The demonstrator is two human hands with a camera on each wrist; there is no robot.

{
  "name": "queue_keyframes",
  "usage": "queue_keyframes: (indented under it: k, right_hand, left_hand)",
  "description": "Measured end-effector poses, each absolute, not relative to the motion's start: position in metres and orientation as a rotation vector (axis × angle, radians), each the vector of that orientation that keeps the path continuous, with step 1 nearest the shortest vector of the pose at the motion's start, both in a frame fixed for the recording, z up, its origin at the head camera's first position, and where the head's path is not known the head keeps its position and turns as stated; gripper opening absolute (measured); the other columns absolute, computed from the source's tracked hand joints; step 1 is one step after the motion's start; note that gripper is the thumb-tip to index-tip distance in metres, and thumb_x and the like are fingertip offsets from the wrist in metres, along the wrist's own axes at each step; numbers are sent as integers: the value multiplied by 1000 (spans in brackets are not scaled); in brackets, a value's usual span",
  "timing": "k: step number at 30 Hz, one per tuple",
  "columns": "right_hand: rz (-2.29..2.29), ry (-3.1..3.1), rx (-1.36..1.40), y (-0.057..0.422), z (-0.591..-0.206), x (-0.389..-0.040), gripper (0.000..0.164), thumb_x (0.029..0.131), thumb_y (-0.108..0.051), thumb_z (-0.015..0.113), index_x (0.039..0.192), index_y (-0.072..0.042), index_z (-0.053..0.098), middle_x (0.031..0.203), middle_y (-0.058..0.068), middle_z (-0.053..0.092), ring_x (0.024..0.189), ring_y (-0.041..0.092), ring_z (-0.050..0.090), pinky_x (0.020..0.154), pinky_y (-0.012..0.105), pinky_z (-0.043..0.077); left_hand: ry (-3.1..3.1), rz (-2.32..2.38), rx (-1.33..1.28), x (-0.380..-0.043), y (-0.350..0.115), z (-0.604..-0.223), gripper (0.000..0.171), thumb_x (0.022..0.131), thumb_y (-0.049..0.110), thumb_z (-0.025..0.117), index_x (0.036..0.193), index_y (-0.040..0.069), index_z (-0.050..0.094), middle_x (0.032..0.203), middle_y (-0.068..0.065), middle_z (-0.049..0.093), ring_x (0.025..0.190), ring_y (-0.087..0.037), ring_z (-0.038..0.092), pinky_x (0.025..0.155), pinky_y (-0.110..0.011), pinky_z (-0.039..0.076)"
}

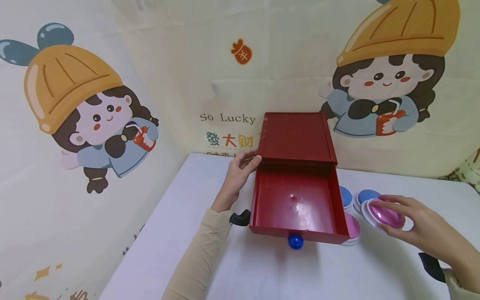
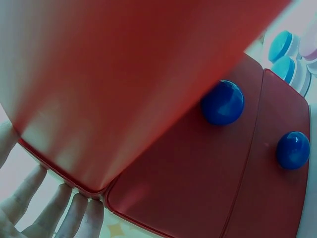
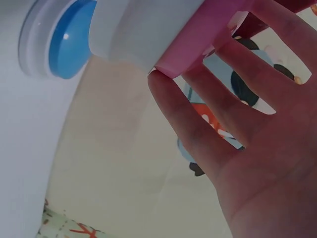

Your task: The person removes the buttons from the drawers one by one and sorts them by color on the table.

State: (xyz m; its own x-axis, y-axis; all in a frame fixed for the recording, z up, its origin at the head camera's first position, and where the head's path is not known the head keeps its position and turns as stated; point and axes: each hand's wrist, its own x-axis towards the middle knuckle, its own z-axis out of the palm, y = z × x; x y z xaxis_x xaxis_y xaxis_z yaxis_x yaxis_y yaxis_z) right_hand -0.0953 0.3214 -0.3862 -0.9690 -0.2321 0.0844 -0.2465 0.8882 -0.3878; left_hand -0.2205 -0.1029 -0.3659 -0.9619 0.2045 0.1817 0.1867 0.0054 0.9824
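A red plastic drawer cabinet [image 1: 296, 137] stands on the white table, with its top drawer [image 1: 292, 200] pulled out and the drawer's inner floor showing. A blue knob [image 1: 295, 241] is on that drawer's front. My left hand [image 1: 237, 177] touches the cabinet's left side, its fingertips along the edge in the left wrist view. In my right hand [image 1: 416, 223], a round white thing with a glossy pink top [image 1: 388, 212] is pinched between thumb and fingers, to the right of the cabinet. Its exact kind is unclear.
Two similar round things with blue tops [image 1: 346, 196] and another with a pink top [image 1: 352, 227] sit at the cabinet's right. Below the opened drawer, two drawer fronts carry blue knobs [image 2: 223, 102]. A printed cloth [image 1: 240, 91] hangs behind the table.
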Motion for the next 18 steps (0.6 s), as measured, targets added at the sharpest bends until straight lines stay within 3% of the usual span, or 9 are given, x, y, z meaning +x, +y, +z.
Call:
queue_keyframes:
  k: [18]
  right_hand:
    - [679, -3095, 384, 331, -409, -94, 64, 71, -33, 89, 125, -8, 67, 126, 33, 54, 110, 55, 50, 67, 60, 58]
  left_hand:
    - [2222, 2166, 426, -221, -102, -366, 41, 96, 34, 66, 134, 23, 58, 133, 1, 59, 123, -15, 59, 102, -35, 51]
